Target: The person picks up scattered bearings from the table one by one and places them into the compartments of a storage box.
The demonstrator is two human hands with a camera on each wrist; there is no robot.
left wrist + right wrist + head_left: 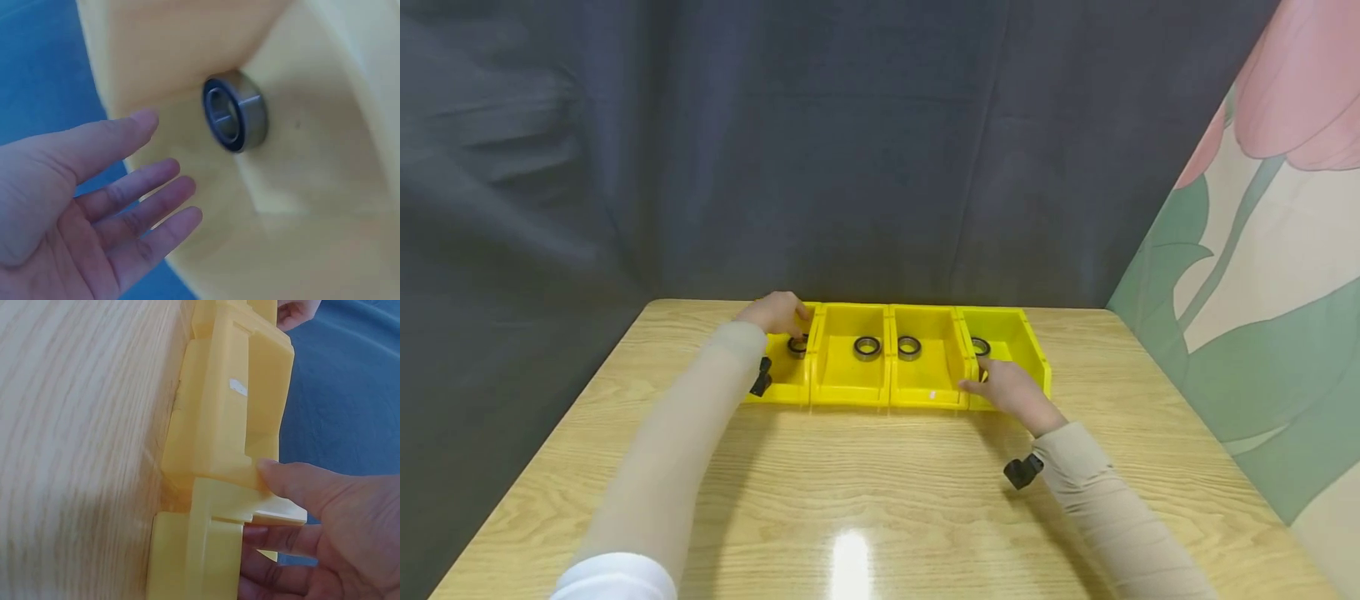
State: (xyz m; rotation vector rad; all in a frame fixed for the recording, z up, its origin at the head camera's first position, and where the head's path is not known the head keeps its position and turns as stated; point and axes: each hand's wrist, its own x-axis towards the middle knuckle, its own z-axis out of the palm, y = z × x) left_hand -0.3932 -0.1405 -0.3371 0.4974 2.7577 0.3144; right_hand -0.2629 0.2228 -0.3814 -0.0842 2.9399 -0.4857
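Note:
Four yellow bins stand side by side, each with a ring-shaped bearing inside. My left hand [778,313] reaches over the leftmost bin [786,392], beside its bearing [796,347]. In the left wrist view that bearing [253,119] leans on the wall, apart from the extended fingers [178,228]. At the rightmost bin [1018,337], my right hand [1011,388] straddles the dividing walls. Its thumb [294,481] touches the neighbouring bin's rim [234,465], while the other fingers dip inside and their tips are partly hidden. Near them lies another bearing [980,346].
Two middle bins hold a bearing [867,348] and another bearing [909,347]. A small white label [932,395] marks one bin's front. The bins stand on a wooden table [865,475], before a dark curtain [850,150]; a flower-painted wall [1277,292] rises at the right.

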